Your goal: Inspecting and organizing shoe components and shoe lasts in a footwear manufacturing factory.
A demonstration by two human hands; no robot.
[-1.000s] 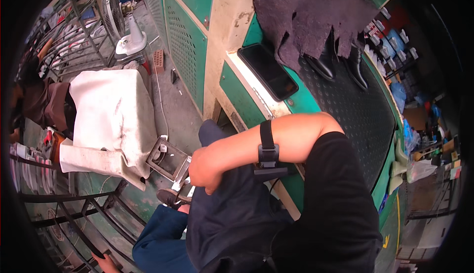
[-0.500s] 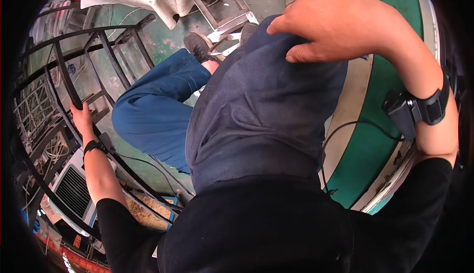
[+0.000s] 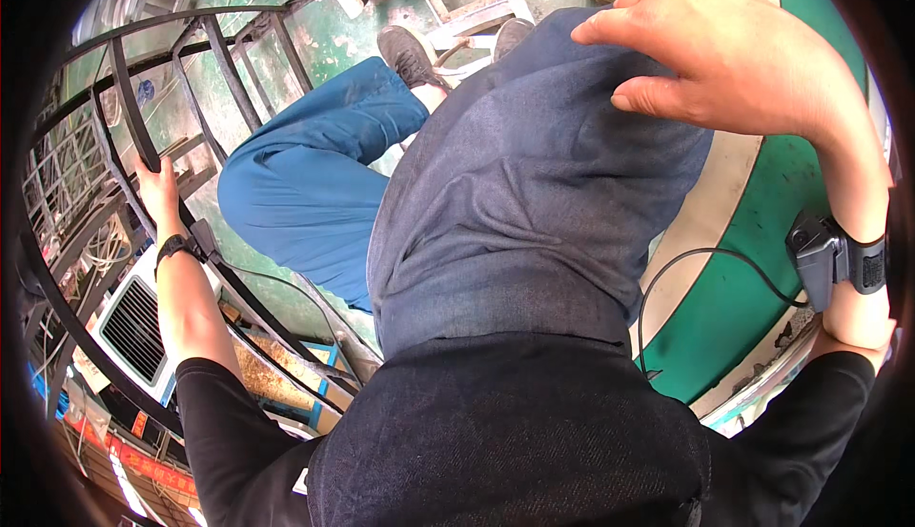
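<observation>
"Hands?"
"Left hand [image 3: 160,192] wrapped around a black metal frame [image 3: 132,98], at left; right hand [image 3: 710,55], fingers parted, over the dark apron [image 3: 524,174]."
"Room?"
"Worn green floor [image 3: 334,39]; slatted white unit [image 3: 133,332] beside the frame."

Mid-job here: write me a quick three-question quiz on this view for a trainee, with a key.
1. Which hand grips the black metal rack?
2. True or false: the right hand is clenched into a fist.
3. The denim apron over the lap is: A red, B dark blue, C yellow.

Key: 1, the left hand; 2, false, its fingers are extended with the thumb apart; 3, B.
</observation>
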